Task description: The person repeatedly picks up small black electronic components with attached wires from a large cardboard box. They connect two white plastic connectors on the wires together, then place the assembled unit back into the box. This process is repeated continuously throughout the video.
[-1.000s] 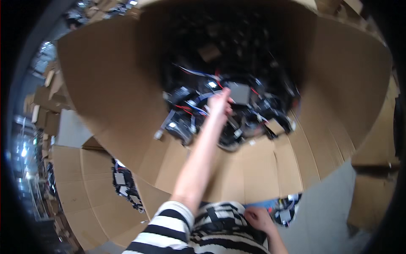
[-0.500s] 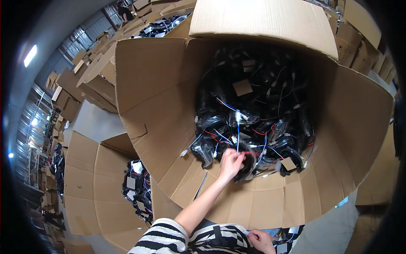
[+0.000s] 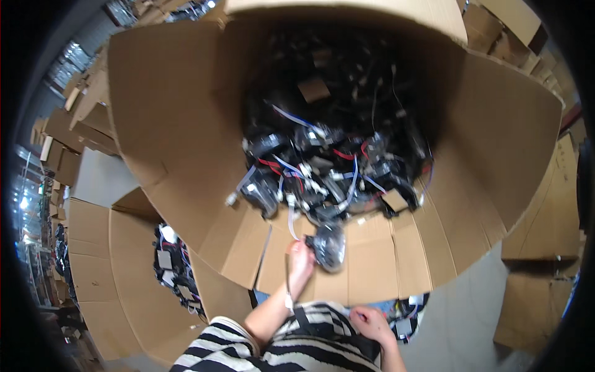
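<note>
One hand, the right hand (image 3: pixel 374 325), curls loosely closed at five o'clock, beside the striped clothing (image 3: pixel 310 354). At six o'clock, the left hand (image 3: pixel 300 260) grips a dark, plastic-wrapped part (image 3: pixel 331 249) near the close wall of a large cardboard box (image 3: pixel 167 111). Farther in, toward twelve, lies a heap of dark wired parts (image 3: pixel 319 137). Another open box (image 3: pixel 93 273) stands at eight.

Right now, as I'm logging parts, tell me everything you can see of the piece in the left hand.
The piece is dark, with a rounded, shiny, clear-looking cover, perhaps plastic. The left hand grips its left side, rounded end toward the person, in front of the cardboard box's near wall. A pale wire runs close by; blur hides whether it attaches.
</note>
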`<state>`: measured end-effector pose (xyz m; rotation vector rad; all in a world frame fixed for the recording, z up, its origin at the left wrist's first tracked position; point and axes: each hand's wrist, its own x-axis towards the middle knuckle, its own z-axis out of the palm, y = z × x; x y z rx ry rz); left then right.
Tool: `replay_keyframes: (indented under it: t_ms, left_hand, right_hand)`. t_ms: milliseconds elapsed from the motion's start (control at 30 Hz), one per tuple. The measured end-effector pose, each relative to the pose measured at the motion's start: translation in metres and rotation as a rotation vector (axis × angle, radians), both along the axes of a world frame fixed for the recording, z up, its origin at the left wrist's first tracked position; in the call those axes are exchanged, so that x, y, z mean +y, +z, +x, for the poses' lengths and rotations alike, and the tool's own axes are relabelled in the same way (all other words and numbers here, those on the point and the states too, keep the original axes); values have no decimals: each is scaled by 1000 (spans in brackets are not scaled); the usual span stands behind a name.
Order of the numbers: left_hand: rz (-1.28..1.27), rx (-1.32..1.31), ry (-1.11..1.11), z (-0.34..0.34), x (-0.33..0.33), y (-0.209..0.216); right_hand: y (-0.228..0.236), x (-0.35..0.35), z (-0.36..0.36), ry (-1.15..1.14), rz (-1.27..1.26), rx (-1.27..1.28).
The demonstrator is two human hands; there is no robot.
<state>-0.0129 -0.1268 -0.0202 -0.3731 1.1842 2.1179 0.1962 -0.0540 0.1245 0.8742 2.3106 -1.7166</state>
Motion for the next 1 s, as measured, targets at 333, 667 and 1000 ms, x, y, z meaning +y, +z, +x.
replay_keyframes:
  t_ms: [333,667,1000]
  left_hand:
    - [-450,765,-239,11,-85,45]
    - [-379,1111,-1249,-9,-121,83]
    - [-217,557,-758,13,-70,81]
  right_hand:
    - [6,-1,-13,43,-53,35]
    - [-2,-8,-18,98,-68,125]
    - [4,-16,-28,158,-64,87]
